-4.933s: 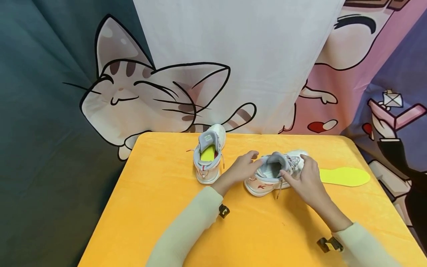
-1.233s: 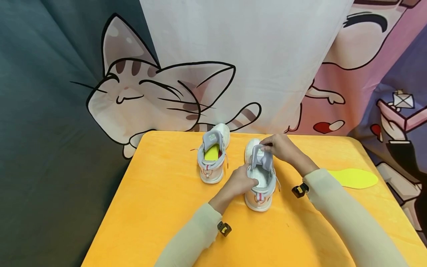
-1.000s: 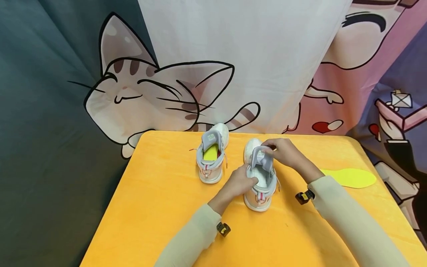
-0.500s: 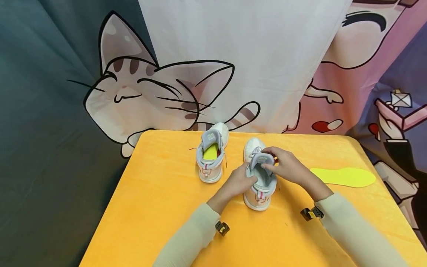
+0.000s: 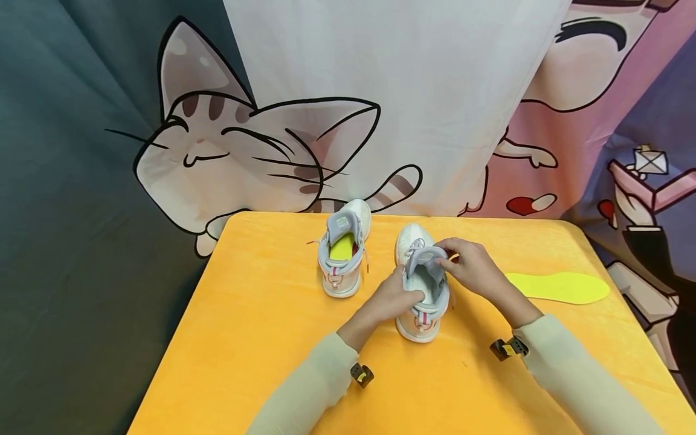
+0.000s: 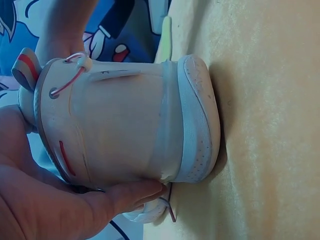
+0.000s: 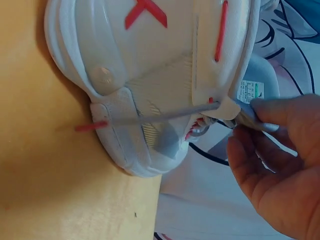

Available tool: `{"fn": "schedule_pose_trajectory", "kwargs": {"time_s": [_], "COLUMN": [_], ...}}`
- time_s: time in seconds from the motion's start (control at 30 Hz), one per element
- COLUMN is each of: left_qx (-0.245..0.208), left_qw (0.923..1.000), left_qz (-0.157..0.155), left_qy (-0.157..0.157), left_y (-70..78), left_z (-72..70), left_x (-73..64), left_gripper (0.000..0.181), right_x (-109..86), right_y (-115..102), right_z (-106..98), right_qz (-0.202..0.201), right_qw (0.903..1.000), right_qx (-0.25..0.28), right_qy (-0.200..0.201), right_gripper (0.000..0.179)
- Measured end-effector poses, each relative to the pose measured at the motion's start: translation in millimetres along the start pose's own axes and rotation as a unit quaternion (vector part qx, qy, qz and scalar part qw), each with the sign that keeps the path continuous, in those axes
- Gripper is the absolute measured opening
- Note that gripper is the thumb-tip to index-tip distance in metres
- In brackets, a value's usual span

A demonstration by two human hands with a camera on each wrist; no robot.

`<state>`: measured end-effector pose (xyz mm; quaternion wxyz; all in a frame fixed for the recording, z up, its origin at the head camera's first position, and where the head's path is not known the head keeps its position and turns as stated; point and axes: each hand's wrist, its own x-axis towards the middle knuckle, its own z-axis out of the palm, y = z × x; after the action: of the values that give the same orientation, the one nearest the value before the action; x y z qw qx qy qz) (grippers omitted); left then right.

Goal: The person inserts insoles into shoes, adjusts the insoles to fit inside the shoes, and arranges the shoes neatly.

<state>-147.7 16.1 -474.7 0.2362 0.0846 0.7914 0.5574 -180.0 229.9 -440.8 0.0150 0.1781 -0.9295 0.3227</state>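
Your left hand (image 5: 393, 296) holds the white sneaker (image 5: 429, 289) by its left side, with the thumb inside the opening. Your right hand (image 5: 472, 266) is narrow and pinches the grey tongue (image 5: 426, 256) of this same shoe. The sneaker stands upright on the orange-yellow table (image 5: 244, 338), its toe away from you. To its left stands the second sneaker (image 5: 333, 283), with a yellow insole (image 5: 341, 248) inside; a loose yellow insole (image 5: 562, 287) lies flat at the right.

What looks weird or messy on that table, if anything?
One yellow insole lies by itself on the right of the table. It looks odd because the farther shoe has a yellow liner inside, but the nearer shoe shows only a pale inside. Nothing looks spilled.
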Motion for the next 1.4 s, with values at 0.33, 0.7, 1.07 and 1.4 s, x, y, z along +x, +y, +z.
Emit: {"fn": "schedule_pose_trajectory", "kwargs": {"time_s": [0.33,0.7,1.07,1.4], "left_qx": [0.029,0.025,0.065,0.119], "left_qw": [0.9992,0.9997,0.9977,0.9912], "left_qz": [-0.026,-0.006,0.001,0.007], "left_qy": [0.012,-0.003,0.019,0.058], "left_y": [3.1,1.9,2.2,6.3], "left_z": [1.0,-4.2,-7.3,-8.5], "left_x": [-1.6,-3.0,2.1,11.4], "left_gripper": [0.075,0.078,0.061,0.062], "right_x": [30.1,36.1,1.7,-27.6], "right_y": [11.9,12.1,5.0,10.5], "right_z": [-2.4,0.2,2.3,9.9], "right_qz": [0.015,0.049,0.047,0.149], "right_qw": [0.9991,0.9987,0.9981,0.9816], "right_qx": [-0.028,-0.015,0.030,0.046], "right_qy": [0.029,-0.010,-0.026,-0.110], "right_gripper": [0.010,0.017,0.033,0.082]}}
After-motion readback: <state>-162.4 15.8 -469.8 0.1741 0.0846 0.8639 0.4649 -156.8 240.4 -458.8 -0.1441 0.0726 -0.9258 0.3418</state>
